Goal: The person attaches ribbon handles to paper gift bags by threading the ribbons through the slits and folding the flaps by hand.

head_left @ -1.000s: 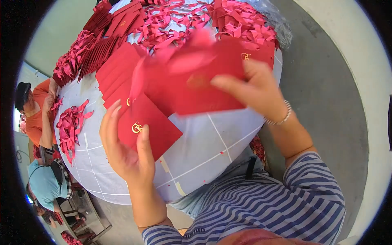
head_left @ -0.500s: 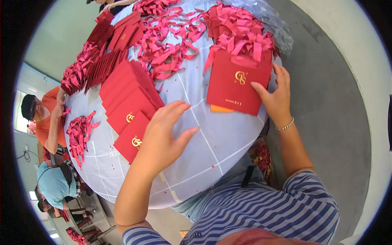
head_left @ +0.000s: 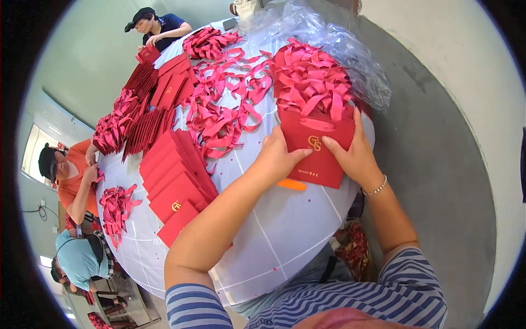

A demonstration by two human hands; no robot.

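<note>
A red paper gift bag (head_left: 316,164) with a gold emblem and a pink ribbon handle lies at the near end of a stack of ribboned bags (head_left: 312,79). My left hand (head_left: 279,153) grips its left edge, thumb across the front. On the opposite edge my right hand (head_left: 353,156) closes too, its thumb beside the emblem. Just under the bag's lower left corner an orange tool (head_left: 291,185) pokes out; its kind is hidden. Left of my left forearm, red bags without visible ribbons (head_left: 172,181) lie fanned in an overlapping row.
Loose pink ribbons (head_left: 224,109) spread over the middle of the white-covered table (head_left: 263,247). More red bags (head_left: 143,123) are stacked at the far left. Clear plastic sheeting (head_left: 356,66) bunches at the far right. Co-workers (head_left: 76,181) sit along the left side and far end.
My left hand has moved right from beside the fanned bags to the ribboned bag's left edge. My right hand remains at its right edge. The view has shifted, showing more of the far end.
</note>
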